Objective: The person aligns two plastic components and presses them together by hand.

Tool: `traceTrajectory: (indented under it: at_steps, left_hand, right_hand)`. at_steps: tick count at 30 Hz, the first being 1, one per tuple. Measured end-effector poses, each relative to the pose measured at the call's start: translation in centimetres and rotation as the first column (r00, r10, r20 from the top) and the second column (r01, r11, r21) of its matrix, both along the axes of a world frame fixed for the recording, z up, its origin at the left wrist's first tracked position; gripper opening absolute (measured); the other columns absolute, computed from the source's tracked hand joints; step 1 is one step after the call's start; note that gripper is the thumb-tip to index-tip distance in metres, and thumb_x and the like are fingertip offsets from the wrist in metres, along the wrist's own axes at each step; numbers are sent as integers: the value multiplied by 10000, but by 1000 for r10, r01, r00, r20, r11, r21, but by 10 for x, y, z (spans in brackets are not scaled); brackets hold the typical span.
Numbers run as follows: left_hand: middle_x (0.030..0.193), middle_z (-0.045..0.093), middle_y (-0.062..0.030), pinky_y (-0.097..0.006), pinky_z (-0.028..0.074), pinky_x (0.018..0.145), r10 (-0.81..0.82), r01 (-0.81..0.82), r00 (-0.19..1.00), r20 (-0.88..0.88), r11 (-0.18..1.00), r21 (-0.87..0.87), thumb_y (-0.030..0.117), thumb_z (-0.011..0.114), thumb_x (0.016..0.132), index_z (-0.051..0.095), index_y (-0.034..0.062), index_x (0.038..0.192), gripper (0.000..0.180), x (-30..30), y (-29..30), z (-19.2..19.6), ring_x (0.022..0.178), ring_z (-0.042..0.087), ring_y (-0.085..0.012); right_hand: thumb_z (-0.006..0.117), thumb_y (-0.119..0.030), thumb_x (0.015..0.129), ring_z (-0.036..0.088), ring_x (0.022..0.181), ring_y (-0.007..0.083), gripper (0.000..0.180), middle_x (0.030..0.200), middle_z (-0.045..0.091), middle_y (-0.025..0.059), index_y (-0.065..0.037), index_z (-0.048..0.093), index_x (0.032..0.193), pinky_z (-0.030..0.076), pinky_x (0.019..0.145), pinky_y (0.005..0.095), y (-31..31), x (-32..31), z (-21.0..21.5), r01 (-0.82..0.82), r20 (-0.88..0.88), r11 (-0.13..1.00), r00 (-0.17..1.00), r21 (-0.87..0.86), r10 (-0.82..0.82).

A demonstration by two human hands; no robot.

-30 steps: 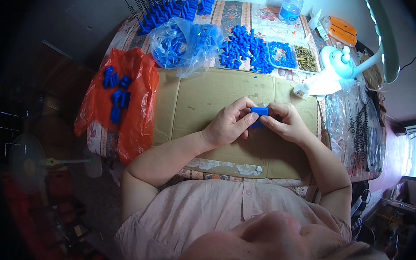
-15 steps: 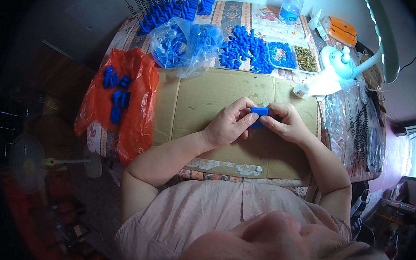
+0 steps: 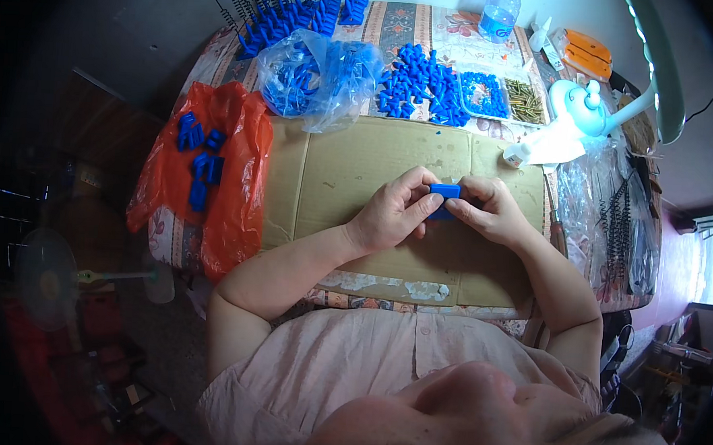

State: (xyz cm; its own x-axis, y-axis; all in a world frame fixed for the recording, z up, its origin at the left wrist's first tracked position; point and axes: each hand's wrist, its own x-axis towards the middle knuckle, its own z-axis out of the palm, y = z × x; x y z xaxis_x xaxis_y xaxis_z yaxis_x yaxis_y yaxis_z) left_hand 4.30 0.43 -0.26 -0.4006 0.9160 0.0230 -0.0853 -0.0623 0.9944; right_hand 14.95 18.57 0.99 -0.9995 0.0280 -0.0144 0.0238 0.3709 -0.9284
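Between my two hands, a blue plastic block-shaped part is held above the cardboard sheet. My left hand is closed on its left side, the thumb pressed against its near face. My right hand grips the right side between thumb and bent fingers. The fingertips behind the part are mostly hidden. More blue plastic parts lie at the left on a red plastic bag.
Across the back are a clear bag of blue pieces, loose blue pieces, a tray of small blue bits and brass-coloured pins. A lamp and black springs stand right; a bottle is behind.
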Motion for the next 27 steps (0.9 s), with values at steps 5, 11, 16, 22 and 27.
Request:
traceTrajectory:
  at_steps: [5, 11, 16, 22, 27]
  left_hand:
    - [731, 515, 12, -181, 417, 480, 2, -2, 1000, 0, 1000, 4, 168, 484, 962, 468, 71, 990, 103, 0, 0, -1, 544, 494, -29]
    - [735, 519, 8, -183, 424, 482, 2, -2, 1000, 3, 1000, 7, 165, 485, 961, 466, 69, 991, 103, 0, 0, -2, 547, 496, -31]
    - [742, 518, 9, -183, 428, 486, -2, 2, 1000, 9, 1000, 7, 163, 482, 962, 465, 68, 991, 101, 0, 0, -1, 554, 498, -31]
    - [749, 518, 7, -183, 432, 489, -3, 3, 1000, 14, 1000, 7, 163, 480, 963, 466, 67, 991, 101, 0, 0, -2, 563, 497, -32]
    - [757, 524, 3, -185, 435, 491, -6, 6, 1000, 14, 1000, -3, 160, 480, 962, 468, 68, 995, 99, 0, 0, 0, 566, 497, -32]
  right_hand:
    - [631, -171, 875, 394, 583, 24, 190, 606, 472, -45, -21, 568, 777, 318, 494, 232, 0, 0, 2, -4, 4, 1000, 1000, 2, 4]
    - [629, -165, 876, 395, 582, 24, 186, 606, 475, -46, -21, 567, 776, 318, 493, 233, 0, 0, 0, -4, 6, 1000, 1000, 0, 4]
    - [627, -168, 878, 395, 582, 22, 185, 606, 477, -45, -23, 568, 779, 318, 492, 232, -1, 0, 1, -3, 5, 1000, 1000, -5, 3]
    - [632, -176, 874, 393, 577, 21, 199, 601, 469, -48, -25, 563, 764, 314, 487, 230, -1, 0, 2, -4, -2, 1000, 1000, 10, 4]
    - [635, -184, 872, 387, 575, 21, 206, 599, 460, -50, -29, 563, 757, 310, 486, 231, -1, 0, 2, 1, -1, 1000, 1000, 7, -1]
